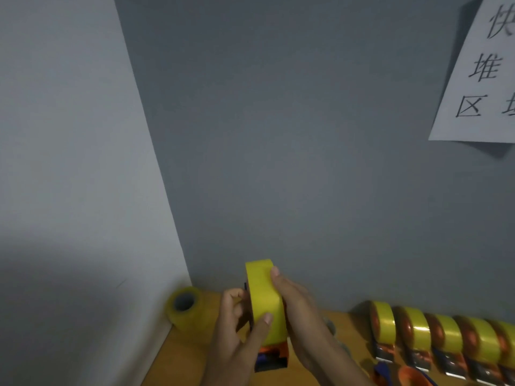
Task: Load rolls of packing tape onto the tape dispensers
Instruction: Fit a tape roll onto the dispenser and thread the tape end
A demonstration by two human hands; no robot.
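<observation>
Both hands hold a yellow tape roll (263,299) seated on an orange tape dispenser (271,358), above the wooden tabletop (178,358), centre near. Left hand (237,330) grips the roll's left side, thumb on its face; right hand (298,310) wraps the right side. Spare tape roll (185,309) lies far left by the wall corner. Row of loaded dispensers (440,335) on the right. Paper sign (482,73) on the wall, top right.

Hands: left hand (239,330) and right hand (299,310) grip a yellow tape roll (263,299) on an orange dispenser (271,356).
Table (178,360): spare roll (186,310) left; loaded dispensers (443,338) right.
Wall: paper sign (485,71).
</observation>
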